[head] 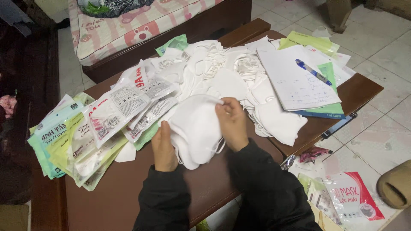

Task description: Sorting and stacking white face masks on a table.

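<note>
A small stack of soft white masks (195,128), curved and folded with thin ear loops hanging at its lower edge, is held over the middle of a smooth dark-brown wooden table (115,196). The stack is cupped from below by the left hand (163,147), fingers closed under its edge at about eight o'clock. Its upper edge at two o'clock is pinched by the right hand (232,122), thumb and fingers closed on the fabric. At twelve o'clock a loose heap of masks (222,72) is spread; at nine o'clock glossy plastic packets (107,119) are fanned out; at two o'clock a blue pen (313,72) lies on a sheet of paper (291,85).
</note>
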